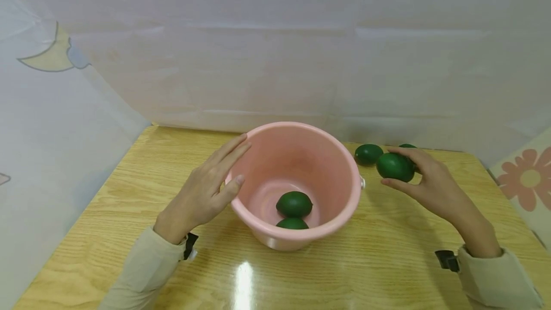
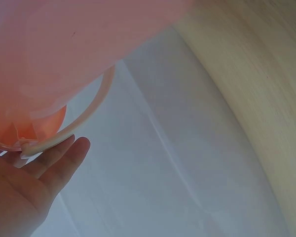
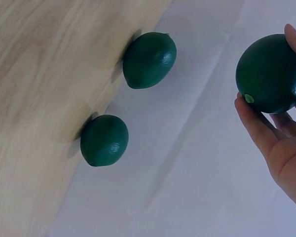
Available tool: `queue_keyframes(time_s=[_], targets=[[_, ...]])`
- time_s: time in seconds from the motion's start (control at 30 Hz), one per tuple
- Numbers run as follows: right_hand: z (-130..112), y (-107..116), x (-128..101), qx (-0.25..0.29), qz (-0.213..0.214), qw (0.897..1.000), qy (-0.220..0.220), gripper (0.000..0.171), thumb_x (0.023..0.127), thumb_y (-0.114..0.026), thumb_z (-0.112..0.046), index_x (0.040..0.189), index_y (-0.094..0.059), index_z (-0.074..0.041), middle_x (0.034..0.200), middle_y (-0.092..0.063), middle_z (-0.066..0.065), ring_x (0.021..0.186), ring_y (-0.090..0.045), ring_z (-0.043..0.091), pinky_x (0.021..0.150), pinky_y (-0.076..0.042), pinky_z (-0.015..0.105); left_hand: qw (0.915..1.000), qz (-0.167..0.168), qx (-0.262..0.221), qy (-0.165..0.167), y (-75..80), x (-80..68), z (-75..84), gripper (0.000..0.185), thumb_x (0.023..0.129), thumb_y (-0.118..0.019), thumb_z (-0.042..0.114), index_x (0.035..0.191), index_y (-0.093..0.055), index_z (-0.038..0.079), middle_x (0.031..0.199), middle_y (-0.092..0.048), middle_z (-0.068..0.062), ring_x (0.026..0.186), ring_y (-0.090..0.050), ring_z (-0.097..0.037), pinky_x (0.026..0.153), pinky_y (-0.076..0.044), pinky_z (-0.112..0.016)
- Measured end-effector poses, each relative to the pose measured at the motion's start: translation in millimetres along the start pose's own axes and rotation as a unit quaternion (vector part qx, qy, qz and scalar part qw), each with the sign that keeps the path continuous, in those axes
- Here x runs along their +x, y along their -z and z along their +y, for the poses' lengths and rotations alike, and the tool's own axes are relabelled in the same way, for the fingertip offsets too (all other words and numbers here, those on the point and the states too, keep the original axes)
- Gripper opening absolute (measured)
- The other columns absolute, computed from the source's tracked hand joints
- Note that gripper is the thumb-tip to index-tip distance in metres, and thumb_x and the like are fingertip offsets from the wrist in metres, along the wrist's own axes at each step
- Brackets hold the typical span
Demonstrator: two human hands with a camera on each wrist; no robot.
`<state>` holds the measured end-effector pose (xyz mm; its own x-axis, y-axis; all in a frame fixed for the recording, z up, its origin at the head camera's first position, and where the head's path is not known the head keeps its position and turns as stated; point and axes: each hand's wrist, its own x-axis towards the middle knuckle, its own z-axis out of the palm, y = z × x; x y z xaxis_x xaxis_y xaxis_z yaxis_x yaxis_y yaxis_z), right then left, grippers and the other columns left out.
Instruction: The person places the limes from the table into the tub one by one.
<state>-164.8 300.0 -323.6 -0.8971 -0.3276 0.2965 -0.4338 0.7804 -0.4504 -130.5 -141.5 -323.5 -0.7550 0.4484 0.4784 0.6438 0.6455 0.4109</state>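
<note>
In the head view a pink bucket (image 1: 297, 145) stands upright on the table. Two dark green limes (image 1: 294, 204) lie on its bottom, the nearer one partly hidden by the front rim. My left hand (image 1: 202, 188) rests at the bucket's left rim with fingers fairly straight; in the left wrist view its fingertips are right by the bucket's pale handle (image 2: 96, 101). To the right of the bucket, my right hand (image 1: 435, 185) grips a lime (image 1: 395, 167) between thumb and fingers, raised over the table.
Two more limes lie at the table's back edge, a left one (image 1: 369, 154) and another (image 1: 407, 146) partly hidden behind the held one. Close behind the wooden table (image 1: 107, 224) hangs a pale sheet (image 1: 275, 61), which also runs along both sides.
</note>
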Motion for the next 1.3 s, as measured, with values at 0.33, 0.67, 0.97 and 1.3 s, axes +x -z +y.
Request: queue_keyframes(time_s=[0.33,0.67,0.97,1.3], targets=[[-14.9,5.3,-0.9,-0.004,0.014,1.000,0.013,0.070,0.076,-0.086,-0.021,0.139,-0.056,-0.012,0.128,-0.062,0.017,0.106,-0.044,-0.012,0.078,-0.037,0.003,1.0000,-0.001,-0.001,0.003,-0.3,0.1,0.0,0.059,0.101,-0.042,0.034,0.156,-0.033,0.015,0.164,-0.028,-0.005,0.147,-0.035,-0.028,0.103,-0.047,-0.054],[-30.8,7.5,0.0,-0.004,0.045,0.998,0.052,0.069,0.073,-0.088,-0.016,0.135,-0.059,-0.014,0.126,-0.062,0.014,0.106,-0.042,-0.018,0.079,-0.038,0.002,1.0000,-0.003,0.001,0.002,0.2,-0.2,0.8,0.059,0.101,-0.043,0.034,0.156,-0.033,0.014,0.164,-0.028,-0.005,0.148,-0.034,-0.028,0.106,-0.045,-0.055],[-47.8,10.8,0.2,-0.014,0.079,0.995,0.064,0.076,0.068,-0.090,-0.012,0.137,-0.059,-0.015,0.127,-0.063,0.012,0.106,-0.043,-0.015,0.080,-0.037,0.003,1.0000,-0.004,0.001,0.005,0.3,-0.4,1.2,0.059,0.101,-0.044,0.032,0.156,-0.033,0.014,0.164,-0.027,-0.005,0.148,-0.033,-0.028,0.108,-0.043,-0.055],[-62.3,12.6,5.2,-0.013,0.101,0.989,0.108,0.079,0.063,-0.091,-0.005,0.135,-0.060,-0.014,0.125,-0.064,0.010,0.111,-0.045,-0.014,0.083,-0.037,0.004,1.0000,-0.004,0.002,0.003,0.3,-0.6,0.9,0.059,0.101,-0.043,0.033,0.156,-0.033,0.014,0.164,-0.027,-0.005,0.148,-0.033,-0.028,0.108,-0.043,-0.055]])
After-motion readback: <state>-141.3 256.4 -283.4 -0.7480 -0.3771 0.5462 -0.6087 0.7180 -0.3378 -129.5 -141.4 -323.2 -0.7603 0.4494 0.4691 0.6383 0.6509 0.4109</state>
